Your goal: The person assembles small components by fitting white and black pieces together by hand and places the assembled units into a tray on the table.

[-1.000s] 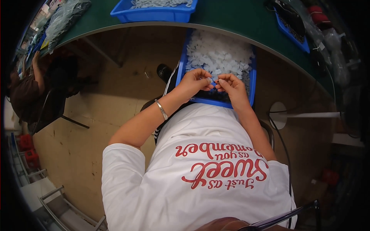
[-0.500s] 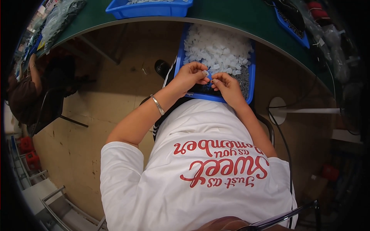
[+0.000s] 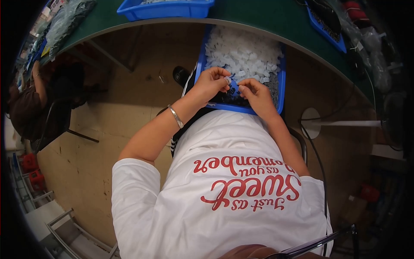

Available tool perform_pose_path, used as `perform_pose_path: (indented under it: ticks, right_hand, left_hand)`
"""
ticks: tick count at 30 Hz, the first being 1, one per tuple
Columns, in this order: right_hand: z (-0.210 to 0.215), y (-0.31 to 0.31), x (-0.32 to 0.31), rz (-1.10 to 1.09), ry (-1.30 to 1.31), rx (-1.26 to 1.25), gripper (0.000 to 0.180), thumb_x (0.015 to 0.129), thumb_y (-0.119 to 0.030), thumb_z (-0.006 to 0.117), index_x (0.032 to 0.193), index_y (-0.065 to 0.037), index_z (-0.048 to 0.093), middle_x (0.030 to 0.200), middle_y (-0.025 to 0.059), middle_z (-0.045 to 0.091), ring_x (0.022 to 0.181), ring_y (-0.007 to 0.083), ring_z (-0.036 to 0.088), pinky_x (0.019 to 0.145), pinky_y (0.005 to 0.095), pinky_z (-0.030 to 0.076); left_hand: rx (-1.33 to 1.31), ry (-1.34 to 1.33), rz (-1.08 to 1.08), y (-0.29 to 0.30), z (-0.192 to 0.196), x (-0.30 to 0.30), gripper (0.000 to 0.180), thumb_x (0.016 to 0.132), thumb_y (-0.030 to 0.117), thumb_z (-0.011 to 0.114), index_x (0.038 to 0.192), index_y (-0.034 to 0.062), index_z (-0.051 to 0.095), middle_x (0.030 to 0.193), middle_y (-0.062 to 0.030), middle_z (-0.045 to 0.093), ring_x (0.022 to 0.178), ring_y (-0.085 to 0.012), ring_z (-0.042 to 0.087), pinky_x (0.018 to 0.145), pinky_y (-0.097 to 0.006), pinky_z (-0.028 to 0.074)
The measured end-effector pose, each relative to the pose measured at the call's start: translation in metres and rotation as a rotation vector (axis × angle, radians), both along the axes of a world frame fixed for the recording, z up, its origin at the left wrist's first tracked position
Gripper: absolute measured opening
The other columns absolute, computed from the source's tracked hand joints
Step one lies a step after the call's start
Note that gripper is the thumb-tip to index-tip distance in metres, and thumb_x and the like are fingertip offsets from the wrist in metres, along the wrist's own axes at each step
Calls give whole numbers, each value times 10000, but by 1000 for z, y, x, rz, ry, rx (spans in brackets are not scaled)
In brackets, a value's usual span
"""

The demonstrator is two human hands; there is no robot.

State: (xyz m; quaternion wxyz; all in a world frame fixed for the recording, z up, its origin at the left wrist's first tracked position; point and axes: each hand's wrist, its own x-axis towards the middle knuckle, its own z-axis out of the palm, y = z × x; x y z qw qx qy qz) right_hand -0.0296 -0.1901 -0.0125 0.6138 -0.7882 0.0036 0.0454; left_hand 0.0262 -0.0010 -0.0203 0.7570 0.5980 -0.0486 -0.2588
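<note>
Fingertips pinching a tiny plastic piece over the blue tray

Hands met above the near end of a blue tray [image 3: 281,93] that rested half on the person's lap and half against the edge of the green tabletop [image 3: 258,17]. The left hand [image 3: 212,83] had its fingers curled in, thumb and forefinger pressed together on a small white plastic piece [image 3: 227,80]; the right hand [image 3: 255,93] faced it, fingertips drawn together close to the same spot, though whether they gripped a second part could not be told. A heap of white plastic pieces [image 3: 243,54] filled the far half of the tray, with darker small parts [image 3: 271,86] along its near right side.

Such a piece looked very light, stiff and smooth, so it would likely slip or flick away under a loose grip; it seemed best taken by its edges between two fingertips, with little force. A metal bangle [image 3: 175,116] sat on the left wrist. A second blue tray [image 3: 166,8] stood farther back on the tabletop.
</note>
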Motion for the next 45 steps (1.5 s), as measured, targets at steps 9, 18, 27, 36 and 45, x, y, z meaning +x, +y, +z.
perform_pose_path:
  ticks: [9,18,27,36,45]
  right_hand:
    - [21,-27,-5,6,-152,-398,113,865,-74,610,957,-15,636,817,78,638,730,167,614,676,284,484]
    - [24,-35,-13,260,-140,-737,121,759,-43,658,879,-33,646,844,110,611,823,286,604,734,371,479]
    - [14,-38,-15,318,-234,-906,104,734,-61,679,823,-38,628,815,106,596,819,303,588,728,396,467]
    - [34,-34,-15,235,2,-530,77,798,-44,654,853,-9,612,800,86,606,751,191,582,690,296,460]
    - [24,-25,-5,131,-88,-144,141,862,-76,644,993,-25,652,837,12,625,703,93,542,666,245,458]
  left_hand:
    - [-10,7,-7,-1,1,-4,161,885,55,592,1034,8,555,858,-30,598,753,-93,606,686,-215,504]
    - [-30,48,-40,-1,-2,-4,152,900,51,579,1045,12,553,897,-35,608,782,-100,623,713,-212,517]
    - [-26,50,-54,-1,-3,-6,158,901,48,579,1051,5,552,910,-42,609,785,-105,627,716,-216,525]
    - [-42,95,-66,-3,1,-10,191,903,26,558,1087,-19,537,954,-72,601,822,-138,639,750,-241,541]
    - [-60,92,-84,-3,3,-6,202,895,1,549,1091,-41,523,952,-105,608,840,-166,661,757,-245,555]
